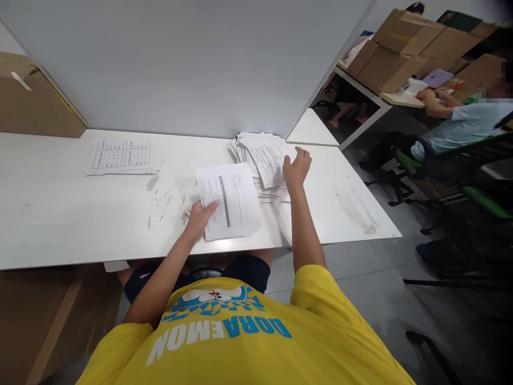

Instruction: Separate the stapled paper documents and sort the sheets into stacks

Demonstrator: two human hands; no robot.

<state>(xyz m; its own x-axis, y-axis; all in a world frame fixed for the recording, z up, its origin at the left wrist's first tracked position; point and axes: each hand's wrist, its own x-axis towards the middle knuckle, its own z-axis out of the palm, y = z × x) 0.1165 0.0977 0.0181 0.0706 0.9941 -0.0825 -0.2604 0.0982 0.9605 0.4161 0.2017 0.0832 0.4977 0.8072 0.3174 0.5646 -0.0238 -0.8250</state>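
My left hand (200, 218) grips the lower left edge of a printed paper stack (236, 200), thumb on top and the other fingers hidden beneath. Just behind and to the right lies a taller, uneven pile of papers (244, 144) against the partition. At that pile's right side, my right hand (297, 167) has its fingers closed on the edge of a top sheet (268, 163), which bends up a little. Farther left on the table rests a smaller stack of sheets (122, 156) with printed tables on it.
A grey partition (192, 64) stands along the back of the white table (80, 214). Cardboard boxes are at the far left (36, 99) and on another table at right (393, 59). A seated person (468, 128) works there, near a green-framed chair (460, 160).
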